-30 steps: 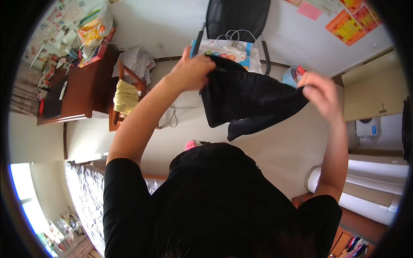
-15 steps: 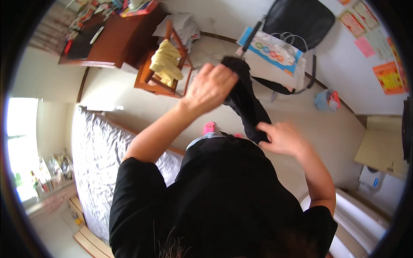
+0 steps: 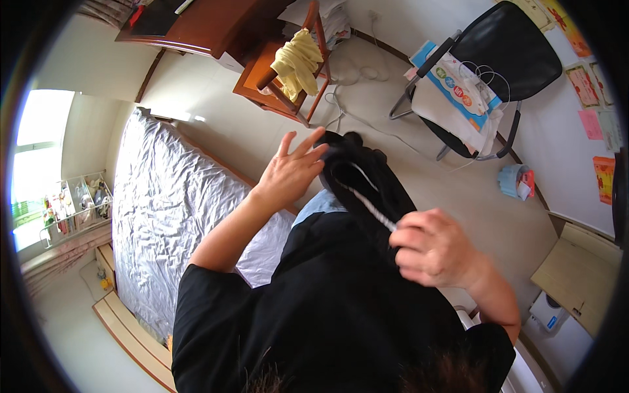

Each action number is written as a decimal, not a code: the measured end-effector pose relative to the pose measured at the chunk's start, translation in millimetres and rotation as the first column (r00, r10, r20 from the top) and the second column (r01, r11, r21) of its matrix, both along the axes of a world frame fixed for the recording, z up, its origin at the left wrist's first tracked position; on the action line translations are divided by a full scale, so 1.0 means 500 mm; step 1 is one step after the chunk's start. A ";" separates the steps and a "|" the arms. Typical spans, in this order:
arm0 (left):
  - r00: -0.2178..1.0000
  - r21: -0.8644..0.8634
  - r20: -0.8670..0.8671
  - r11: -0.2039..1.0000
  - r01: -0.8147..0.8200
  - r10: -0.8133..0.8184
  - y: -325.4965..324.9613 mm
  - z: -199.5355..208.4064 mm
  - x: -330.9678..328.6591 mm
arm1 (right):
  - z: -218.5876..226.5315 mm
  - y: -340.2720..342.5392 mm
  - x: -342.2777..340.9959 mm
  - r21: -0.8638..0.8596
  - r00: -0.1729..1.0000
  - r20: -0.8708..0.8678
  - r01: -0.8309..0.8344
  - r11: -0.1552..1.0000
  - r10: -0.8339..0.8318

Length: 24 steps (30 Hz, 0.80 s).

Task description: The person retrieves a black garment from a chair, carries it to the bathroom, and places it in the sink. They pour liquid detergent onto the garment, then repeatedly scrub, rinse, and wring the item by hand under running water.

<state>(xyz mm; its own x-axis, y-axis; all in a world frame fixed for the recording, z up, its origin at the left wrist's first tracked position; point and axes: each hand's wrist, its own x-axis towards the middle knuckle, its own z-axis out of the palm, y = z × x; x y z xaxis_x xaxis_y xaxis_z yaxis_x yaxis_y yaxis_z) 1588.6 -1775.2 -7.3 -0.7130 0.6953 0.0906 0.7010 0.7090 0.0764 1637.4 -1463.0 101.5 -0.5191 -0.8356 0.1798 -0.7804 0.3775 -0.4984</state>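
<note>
A black cloth garment (image 3: pixel 386 177) hangs in front of my body, its kind hard to make out among the folds. A dark opening shows in it, with a pale twisted strip (image 3: pixel 370 208) along one side. My right hand (image 3: pixel 436 249) is closed on the garment's near right end, where the strip runs under the fingers. At the far left end, my left hand (image 3: pixel 291 170) has its fingers stretched and spread, the fingertips against the cloth. Its thumb is hidden.
A bed with a grey-white rumpled sheet (image 3: pixel 170 216) lies left. Ahead stands a wooden chair (image 3: pixel 262 78) with a yellow cloth (image 3: pixel 298 62). A black chair (image 3: pixel 508 49) holds a printed bag (image 3: pixel 458 92). Right are a blue bin (image 3: pixel 510 180) and cables (image 3: pixel 386 134) on the floor.
My left hand has loosened from a closed grip to spread fingers. The garment has turned and widened, showing its opening and pale strip. My right hand has come nearer my body.
</note>
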 end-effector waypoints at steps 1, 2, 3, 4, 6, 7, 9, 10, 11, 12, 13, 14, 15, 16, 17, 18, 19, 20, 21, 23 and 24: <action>0.994 -0.107 0.106 0.994 0.017 -0.005 -0.015 -0.013 -0.002 | -0.007 -0.009 0.003 -0.083 0.975 0.195 -0.093 0.992 0.107; 0.978 -0.211 0.211 0.976 0.045 0.000 -0.034 -0.047 -0.008 | -0.035 -0.005 -0.001 -0.095 0.964 0.245 -0.079 0.992 0.100; 0.950 -0.305 0.313 0.949 0.082 0.018 -0.048 -0.085 -0.005 | -0.053 0.003 -0.009 -0.104 0.950 0.296 -0.067 0.992 0.095; 0.900 -0.345 0.430 0.934 0.094 0.068 -0.052 -0.107 0.003 | -0.050 0.005 -0.018 -0.065 0.982 0.186 -0.004 0.998 0.016; 0.740 -0.145 0.647 0.983 -0.116 0.183 -0.038 -0.111 0.019 | -0.003 0.007 -0.026 -0.020 0.983 -0.160 0.090 0.996 -0.092; 0.632 -0.063 0.746 0.968 -0.242 0.207 -0.021 -0.096 0.025 | 0.026 0.005 -0.028 -0.017 0.949 -0.291 0.121 0.993 -0.121; 0.401 0.158 0.916 0.922 -0.355 -0.002 0.027 -0.098 0.027 | 0.088 -0.006 -0.021 -0.182 0.959 -0.219 0.143 0.973 -0.182; 0.273 0.267 0.948 0.870 -0.415 -0.160 0.053 -0.119 0.029 | 0.083 -0.013 -0.017 -0.255 0.983 -0.128 0.094 0.962 -0.130; 0.174 0.413 0.910 0.776 -0.477 -0.377 0.070 -0.173 0.039 | 0.068 -0.022 -0.014 -0.338 0.997 -0.043 0.043 0.940 -0.061; -0.031 0.285 0.925 0.743 -0.606 -0.380 0.103 -0.104 0.028 | 0.045 -0.027 -0.012 -0.236 0.998 -0.045 0.023 0.972 -0.034; -0.144 0.207 0.894 0.677 -0.706 -0.423 0.118 -0.112 0.030 | 0.035 -0.025 -0.021 -0.102 0.988 -0.155 -0.044 0.994 0.028; -0.144 0.205 0.901 0.694 -0.690 -0.409 0.130 -0.118 0.028 | 0.045 -0.026 -0.023 -0.126 0.980 -0.198 -0.035 0.991 0.009; -0.138 0.200 0.910 0.704 -0.681 -0.391 0.131 -0.117 0.025 | 0.063 -0.027 -0.030 -0.157 0.971 -0.241 -0.038 0.987 -0.001; -0.082 0.231 0.939 0.788 -0.570 -0.334 0.129 -0.084 0.015 | 0.092 -0.026 -0.033 -0.227 0.975 -0.223 -0.036 0.973 -0.016; 0.043 0.381 0.901 0.740 -0.555 -0.431 0.128 -0.096 0.022 | 0.113 -0.026 -0.032 -0.296 0.979 -0.204 -0.033 0.955 -0.029; 0.174 0.493 0.859 0.687 -0.534 -0.481 0.127 -0.103 0.025 | 0.114 -0.027 -0.024 -0.430 0.998 -0.037 0.022 0.902 -0.042; 0.299 0.598 0.799 0.631 -0.494 -0.522 0.121 -0.109 0.025 | 0.099 -0.019 -0.026 -0.288 0.997 -0.042 0.047 0.956 -0.061; 0.219 0.491 0.855 0.599 -0.632 -0.470 0.110 -0.119 0.020 | 0.070 -0.003 -0.031 -0.140 0.996 -0.048 0.072 0.988 -0.079; 0.125 0.369 0.895 0.553 -0.747 -0.428 0.098 -0.122 0.012 | 0.046 0.015 -0.034 0.015 0.993 -0.057 0.103 0.995 -0.102; 0.188 0.338 0.874 0.281 -0.898 -0.449 0.084 -0.089 0.000 | 0.019 0.061 -0.033 0.100 0.981 -0.122 0.164 0.981 -0.151; 0.237 0.357 0.855 0.190 -0.915 -0.462 0.064 -0.081 -0.004 | 0.031 0.073 -0.026 0.059 0.980 -0.130 0.161 0.985 -0.153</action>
<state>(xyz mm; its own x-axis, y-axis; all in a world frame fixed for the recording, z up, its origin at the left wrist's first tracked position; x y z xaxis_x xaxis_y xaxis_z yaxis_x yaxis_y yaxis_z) 1586.6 -1743.2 -47.7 -0.8347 0.3832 -0.3955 -0.5072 -0.2553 0.8231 1624.5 -1426.8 116.8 -0.6219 -0.7580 0.1966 -0.7631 0.5303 -0.3695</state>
